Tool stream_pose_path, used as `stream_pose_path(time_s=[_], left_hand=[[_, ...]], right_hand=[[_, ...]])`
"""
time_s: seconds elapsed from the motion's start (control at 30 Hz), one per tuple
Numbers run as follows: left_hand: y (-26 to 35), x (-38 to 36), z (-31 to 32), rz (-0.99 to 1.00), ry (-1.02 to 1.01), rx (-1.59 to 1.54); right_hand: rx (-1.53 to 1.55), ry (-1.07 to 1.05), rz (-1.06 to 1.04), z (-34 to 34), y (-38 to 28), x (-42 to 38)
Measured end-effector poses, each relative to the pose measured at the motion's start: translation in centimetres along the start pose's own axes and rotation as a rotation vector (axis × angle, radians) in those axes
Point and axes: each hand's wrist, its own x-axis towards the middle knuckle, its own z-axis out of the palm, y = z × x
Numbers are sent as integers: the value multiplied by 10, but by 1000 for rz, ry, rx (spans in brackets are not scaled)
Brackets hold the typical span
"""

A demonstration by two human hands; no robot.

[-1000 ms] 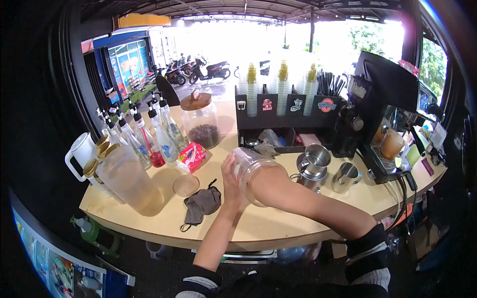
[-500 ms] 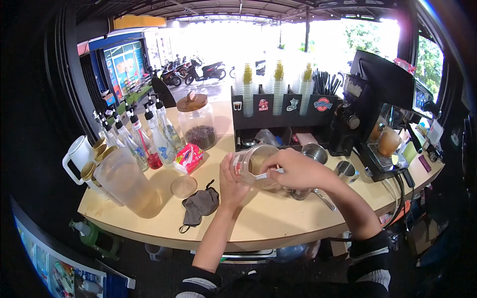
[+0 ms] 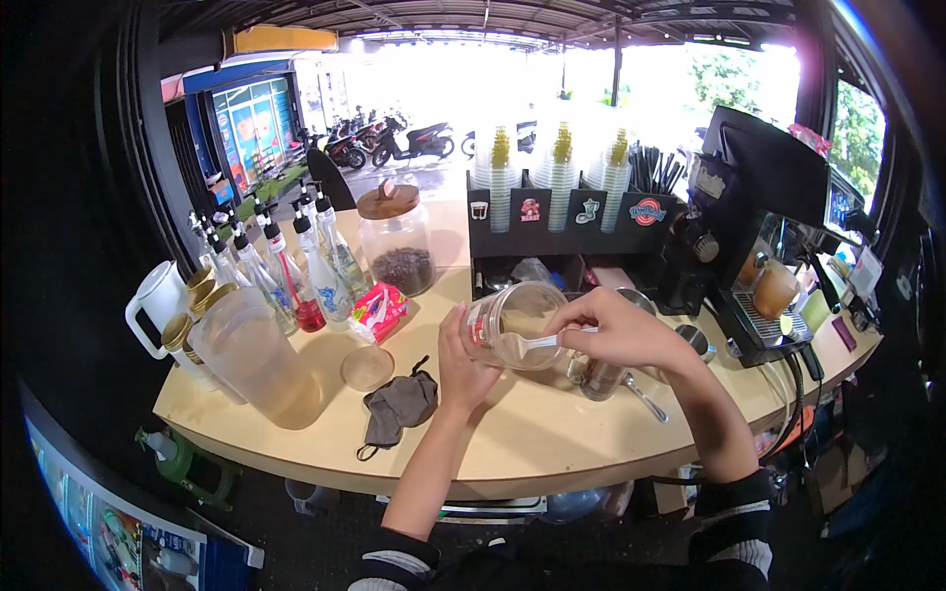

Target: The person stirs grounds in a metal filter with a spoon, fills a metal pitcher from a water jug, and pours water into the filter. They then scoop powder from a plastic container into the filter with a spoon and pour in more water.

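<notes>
My left hand [image 3: 461, 360] is wrapped round a clear jar [image 3: 532, 298] with a red-and-white label, held tilted above the counter with its open mouth toward the right. Between the fingers of my right hand [image 3: 621, 333] is the handle of a white spoon [image 3: 542, 343]. The spoon's bowl lies at the jar, seemingly inside it; its contents are hard to make out. Below my right hand stands a glass [image 3: 599, 381], partly hidden. A metal spoon [image 3: 645, 398] lies beside it. A round lid [image 3: 368, 367] rests left of my left hand.
A dark grey cloth mask [image 3: 399, 407] lies near the front edge of the counter [image 3: 532, 448]. Leftward stand a plastic pitcher [image 3: 251, 350], several pump bottles [image 3: 328, 286] and a lidded jar [image 3: 399, 241]. A cup holder [image 3: 567, 231] and an espresso machine [image 3: 754, 231] line the back and right.
My right hand has shifted slightly right and up, showing more of the white spoon. My left hand still holds the jar in nearly the same place. The view has turned a little.
</notes>
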Motion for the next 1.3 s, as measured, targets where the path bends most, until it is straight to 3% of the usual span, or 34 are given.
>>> stream_pose_path(time_s=[0.17,0.57,1.0,1.07,1.3], left_hand=[[-2,-2,2,-31,-5,-80],[10,0,-2,22,-61,57],[12,0,-1,-80,-72,-52],[11,-2,0,-87,-71,-58],[17,-3,5,-127,-90,-56]], right_hand=[[18,16,-52,0,9,0],[54,145,-230,2,11,-5],[232,162,-212,0,22,-5],[294,168,-74,0,25,-4],[257,134,-200,-2,34,-12]])
